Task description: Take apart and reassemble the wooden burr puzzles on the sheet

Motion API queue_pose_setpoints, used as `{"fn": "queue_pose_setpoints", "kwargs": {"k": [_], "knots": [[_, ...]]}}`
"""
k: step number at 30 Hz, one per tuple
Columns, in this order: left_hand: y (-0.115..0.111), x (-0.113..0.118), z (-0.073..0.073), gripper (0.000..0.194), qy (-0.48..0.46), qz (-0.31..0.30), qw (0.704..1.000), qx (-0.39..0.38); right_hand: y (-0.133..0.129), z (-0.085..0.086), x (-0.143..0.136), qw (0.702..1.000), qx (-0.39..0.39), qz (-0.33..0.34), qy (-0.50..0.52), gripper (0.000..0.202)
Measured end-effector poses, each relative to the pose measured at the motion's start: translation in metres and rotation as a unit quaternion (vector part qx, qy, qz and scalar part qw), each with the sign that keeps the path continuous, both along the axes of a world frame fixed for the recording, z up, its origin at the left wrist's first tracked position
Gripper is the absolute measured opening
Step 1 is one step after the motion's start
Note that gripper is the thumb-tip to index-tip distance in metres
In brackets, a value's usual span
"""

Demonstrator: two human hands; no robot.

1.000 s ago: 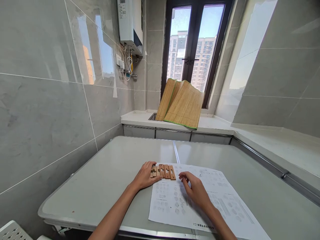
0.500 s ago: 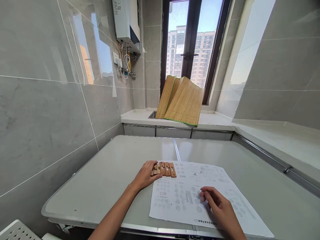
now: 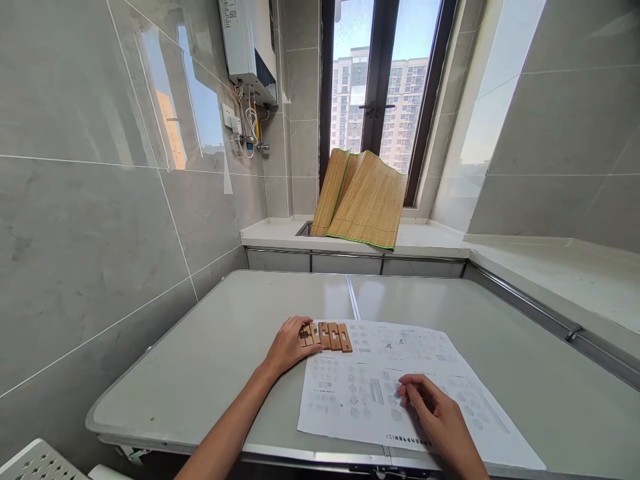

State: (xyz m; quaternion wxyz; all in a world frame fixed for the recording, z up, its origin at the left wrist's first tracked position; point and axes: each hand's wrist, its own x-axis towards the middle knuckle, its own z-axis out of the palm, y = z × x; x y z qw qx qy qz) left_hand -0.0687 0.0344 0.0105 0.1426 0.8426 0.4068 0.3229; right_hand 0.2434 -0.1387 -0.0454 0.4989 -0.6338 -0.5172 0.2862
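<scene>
While my left hand (image 3: pixel 289 347) is resting its curled fingers against the left end of the wooden blocks (image 3: pixel 326 336), whose row is running left-right on the table (image 3: pixel 210 360), my right hand (image 3: pixel 436 417) is lying farther off, fingers loosely bent on the paper sheet (image 3: pixel 365 393).

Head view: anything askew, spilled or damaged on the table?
Nothing spilled or damaged. The paper sheet lies skewed to the table edge, its near side close to that edge. The wooden pieces sit in a neat row by the left hand; the right hand rests on the sheet.
</scene>
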Motion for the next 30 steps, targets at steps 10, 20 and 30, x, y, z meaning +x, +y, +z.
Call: {"fn": "queue_pose_setpoints", "kwargs": {"k": [10,20,30], "knots": [[-0.048,0.060,0.003,0.078,0.042,-0.227,0.973,-0.018,0.001,-0.001,0.001,1.000,-0.011,0.019,-0.005,0.044],[-0.045,0.072,-0.001,0.086,0.042,-0.239,0.970,-0.007,0.002,-0.004,0.003,0.999,-0.004,0.034,-0.022,0.041],[-0.034,0.048,0.003,0.072,0.041,-0.213,0.976,0.017,0.003,0.013,-0.021,0.994,0.010,0.055,-0.091,0.039]]}}
